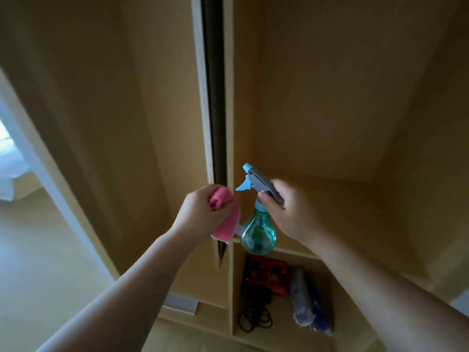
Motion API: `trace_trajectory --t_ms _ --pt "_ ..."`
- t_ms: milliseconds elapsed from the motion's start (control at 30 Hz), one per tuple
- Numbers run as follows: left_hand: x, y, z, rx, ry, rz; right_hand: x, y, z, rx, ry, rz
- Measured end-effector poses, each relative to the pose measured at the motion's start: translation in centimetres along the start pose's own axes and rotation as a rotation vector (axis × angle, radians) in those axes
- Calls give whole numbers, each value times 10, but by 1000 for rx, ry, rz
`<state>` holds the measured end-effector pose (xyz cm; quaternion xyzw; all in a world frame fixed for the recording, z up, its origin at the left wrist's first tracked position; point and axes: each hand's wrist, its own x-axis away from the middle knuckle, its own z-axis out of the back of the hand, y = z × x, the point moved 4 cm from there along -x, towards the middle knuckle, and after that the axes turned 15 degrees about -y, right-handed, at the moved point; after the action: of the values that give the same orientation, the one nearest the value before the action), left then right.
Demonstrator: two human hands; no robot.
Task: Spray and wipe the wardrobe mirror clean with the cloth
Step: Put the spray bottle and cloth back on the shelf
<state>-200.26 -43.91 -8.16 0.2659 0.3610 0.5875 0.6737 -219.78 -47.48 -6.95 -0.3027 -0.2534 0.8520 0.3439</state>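
My left hand (200,212) is closed around a bunched pink cloth (225,219) with a white edge, held against the front edge of the sliding wardrobe door (214,97). My right hand (289,209) grips the neck of a teal spray bottle (257,232) with a grey and blue trigger head pointing up and left. The two hands are close together in front of the wardrobe's upright panel. The door's left face (101,123) shows a reflection of the room, so it looks like the mirror.
An open wardrobe compartment (330,110) is on the right, with a shelf below. Under that shelf lie an orange and black box (266,273), black coiled cables (255,321) and a blue bagged bundle (308,306). A doorway to a bright room (15,161) is at the far left.
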Motion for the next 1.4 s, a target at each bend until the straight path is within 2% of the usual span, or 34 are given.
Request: trace_trajectory --t_ms 133,300,567,1067,1400 --pt "52 -56 66 -39 52 60 -13 -43 -69 -13 -22 -16" --pt "96 -115 134 -66 5 106 -24 -89 -152 12 -24 -88" --pt "119 -186 189 -114 -67 156 -38 -117 -229 9 -6 -197" --pt "98 -342 145 -113 -192 297 -50 -14 -342 -84 -111 -413" --pt "85 -505 67 -68 -324 248 -18 89 -483 -41 -60 -539"
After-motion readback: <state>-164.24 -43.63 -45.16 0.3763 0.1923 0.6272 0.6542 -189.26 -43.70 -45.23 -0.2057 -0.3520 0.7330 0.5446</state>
